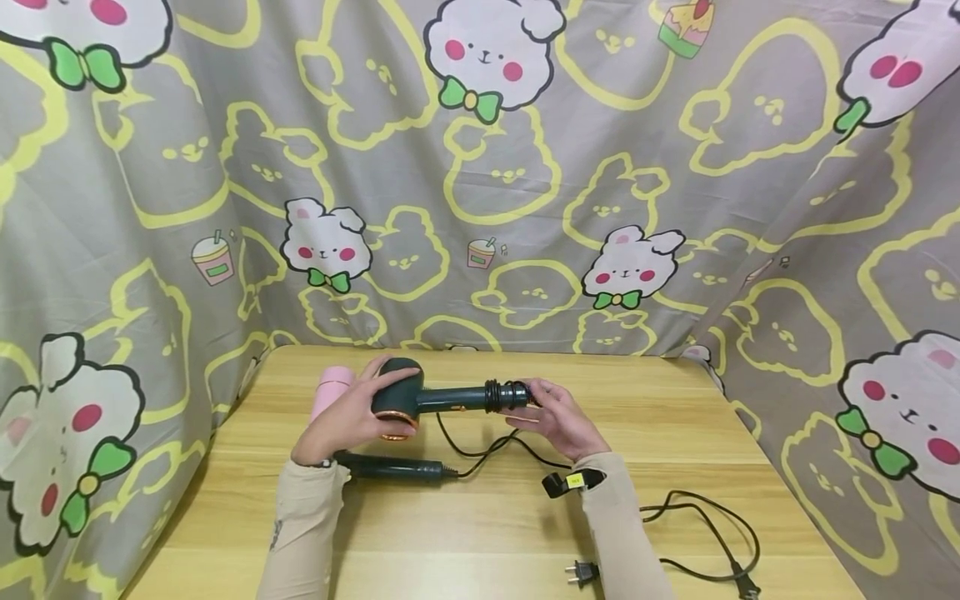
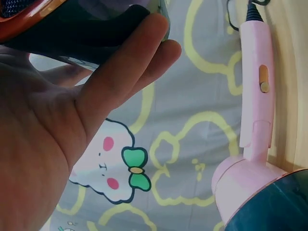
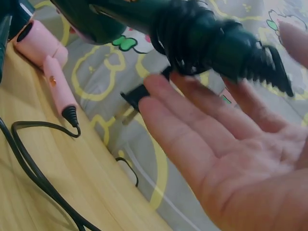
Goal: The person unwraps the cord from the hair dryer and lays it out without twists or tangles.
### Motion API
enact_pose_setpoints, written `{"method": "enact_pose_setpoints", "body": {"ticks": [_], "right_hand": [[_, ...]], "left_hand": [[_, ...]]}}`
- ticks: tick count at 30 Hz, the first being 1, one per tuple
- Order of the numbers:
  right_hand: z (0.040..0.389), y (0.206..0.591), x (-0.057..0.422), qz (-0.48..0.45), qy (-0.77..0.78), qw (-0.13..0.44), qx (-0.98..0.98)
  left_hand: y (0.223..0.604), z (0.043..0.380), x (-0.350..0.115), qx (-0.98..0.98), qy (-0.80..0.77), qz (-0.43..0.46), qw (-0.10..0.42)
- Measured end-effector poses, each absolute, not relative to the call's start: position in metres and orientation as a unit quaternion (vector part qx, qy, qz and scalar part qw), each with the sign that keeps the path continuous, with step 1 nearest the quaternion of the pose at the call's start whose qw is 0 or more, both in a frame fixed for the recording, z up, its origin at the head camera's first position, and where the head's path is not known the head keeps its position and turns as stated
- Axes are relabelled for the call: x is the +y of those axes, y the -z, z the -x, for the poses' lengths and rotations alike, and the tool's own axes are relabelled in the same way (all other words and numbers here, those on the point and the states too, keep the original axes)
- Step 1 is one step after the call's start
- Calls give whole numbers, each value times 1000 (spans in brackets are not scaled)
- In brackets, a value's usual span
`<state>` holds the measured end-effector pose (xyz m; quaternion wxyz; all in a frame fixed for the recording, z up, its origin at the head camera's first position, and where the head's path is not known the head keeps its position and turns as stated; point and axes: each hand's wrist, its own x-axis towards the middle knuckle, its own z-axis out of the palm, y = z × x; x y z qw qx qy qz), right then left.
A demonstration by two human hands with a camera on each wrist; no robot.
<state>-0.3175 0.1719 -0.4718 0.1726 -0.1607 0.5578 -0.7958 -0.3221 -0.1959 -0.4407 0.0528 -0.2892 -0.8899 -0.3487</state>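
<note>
Hairdryer, dark green with copper-coloured rim and black cord wound round its handle (image 1: 453,400), is held level above pale wood-grain table (image 1: 450,542). Left hand (image 1: 352,418) grips its head, thumb and fingers apart; right hand (image 1: 561,421) at handle end, fingers extended, contact cannot be told. Pink hairdryer (image 1: 332,387) behind left hand; second dark green hairdryer (image 1: 401,469) lies nearer, partly hidden by left wrist; black two-pin plug (image 1: 582,572) beside right sleeve (image 1: 626,525)

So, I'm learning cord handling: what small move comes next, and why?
Perhaps close the right hand on the plug: it sits at the fingertips, which look loose, while the cord is coiled round the handle and the left hand grips the dryer.
</note>
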Motion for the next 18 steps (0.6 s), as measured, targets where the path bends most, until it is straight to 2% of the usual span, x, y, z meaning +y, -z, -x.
{"method": "enact_pose_setpoints", "body": {"ticks": [3, 11, 14, 18], "right_hand": [[319, 473, 178, 167, 794, 179, 556], [326, 490, 183, 77, 817, 118, 559], [328, 496, 182, 97, 812, 143, 557], [326, 498, 179, 190, 796, 216, 532]], "left_hand": [[439, 322, -197, -886, 355, 294, 52], [437, 318, -195, -879, 370, 300, 40], [434, 316, -194, -878, 370, 301, 34], [432, 316, -192, -875, 370, 310, 29]]}}
